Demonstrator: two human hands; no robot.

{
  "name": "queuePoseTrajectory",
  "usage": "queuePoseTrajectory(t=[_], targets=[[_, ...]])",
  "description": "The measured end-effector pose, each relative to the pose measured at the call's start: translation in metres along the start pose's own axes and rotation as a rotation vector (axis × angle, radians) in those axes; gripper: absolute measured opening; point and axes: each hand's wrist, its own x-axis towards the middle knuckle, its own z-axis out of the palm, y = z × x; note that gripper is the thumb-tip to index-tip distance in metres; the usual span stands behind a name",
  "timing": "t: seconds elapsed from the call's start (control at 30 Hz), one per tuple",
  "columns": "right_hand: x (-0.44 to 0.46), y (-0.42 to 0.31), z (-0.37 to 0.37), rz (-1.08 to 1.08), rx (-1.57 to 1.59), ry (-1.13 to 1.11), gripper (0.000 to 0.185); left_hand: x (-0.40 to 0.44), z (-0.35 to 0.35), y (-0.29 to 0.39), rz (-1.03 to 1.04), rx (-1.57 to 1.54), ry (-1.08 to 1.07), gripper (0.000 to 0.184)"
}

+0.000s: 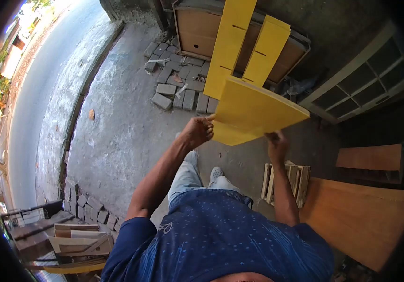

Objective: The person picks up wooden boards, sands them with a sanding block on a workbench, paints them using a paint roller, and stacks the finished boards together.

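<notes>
A flat yellow board [253, 110] is held out in front of me, tilted, between both hands. My left hand [197, 132] is closed on its near left edge, with the fingers curled. At the board's lower right edge, my right hand [277, 143] grips it; part of those fingers is hidden. Just beyond stand two more yellow boards with slots, a long one [228, 51] and a shorter one [268, 49]. Both lean against a brown framed panel [195, 28] by the wall.
Grey paving bricks [178, 84] lie beyond my left hand. A slatted wooden crate [298, 181] stands by my right forearm, near a large brown wooden panel [361, 216]. A white-framed window panel [357, 82] leans at the right. More bricks [89, 207] and wooden frames [82, 239] lie lower left, with a road [33, 108] beyond.
</notes>
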Motion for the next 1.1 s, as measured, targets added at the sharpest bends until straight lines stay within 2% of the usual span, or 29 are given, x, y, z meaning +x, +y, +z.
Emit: queuePoseTrajectory(t=[0.07,0.17,0.23,0.3,0.37,0.43,0.5,0.57,0.67,0.8,0.9,1.0,1.03,1.07,1.1], targets=[[0.053,-0.006,0.053,-0.058,0.041,0.056,0.039,0.021,-0.005,0.057,0.053,0.027,0.084,0.053],[0.129,-0.02,0.121,-0.122,-0.004,0.118,0.039,0.059,-0.032,0.153,0.047,-0.019,0.008,0.042],[0.189,-0.04,0.164,-0.135,-0.018,0.141,0.039,0.077,-0.023,0.222,0.087,-0.011,0.01,0.037],[0.237,-0.056,0.202,-0.102,0.008,0.129,0.04,0.105,-0.047,0.279,0.382,0.363,-0.025,0.033],[0.292,-0.083,0.231,-0.161,-0.071,0.092,0.041,0.18,-0.104,0.357,0.953,1.17,-0.162,0.031],[0.347,-0.094,0.261,-0.108,-0.15,0.077,0.04,0.208,-0.121,0.403,0.993,1.282,-0.173,0.026],[0.399,-0.1,0.296,-0.254,-0.084,0.162,0.037,0.196,-0.073,0.463,0.539,0.703,-0.044,0.019],[0.443,-0.114,0.325,-0.213,-0.026,0.134,0.032,0.201,-0.034,0.516,0.085,0.141,0.083,0.012],[0.503,-0.112,0.376,-0.196,0.048,0.111,0.028,0.244,-0.043,0.576,0.126,0.143,0.219,0.014],[0.574,-0.07,0.45,-0.134,-0.003,0.057,0.024,0.317,-0.094,0.635,0.206,0.1,0.237,0.015],[0.61,-0.061,0.498,-0.025,0.045,-0.002,0.025,0.37,-0.141,0.676,0.096,0.1,0.175,0.015],[0.651,-0.026,0.544,0.061,0.084,-0.044,0.025,0.437,-0.169,0.697,0.138,0.083,0.394,0.009],[0.664,-0.019,0.557,0.104,0.093,-0.047,0.024,0.454,-0.173,0.703,0.156,0.149,0.386,0.009],[0.677,-0.012,0.569,0.148,0.102,-0.051,0.022,0.48,-0.198,0.714,0.174,0.255,0.319,0.009],[0.685,0.013,0.585,0.097,0.11,-0.024,0.021,0.506,-0.243,0.719,0.187,0.359,0.248,0.011]])
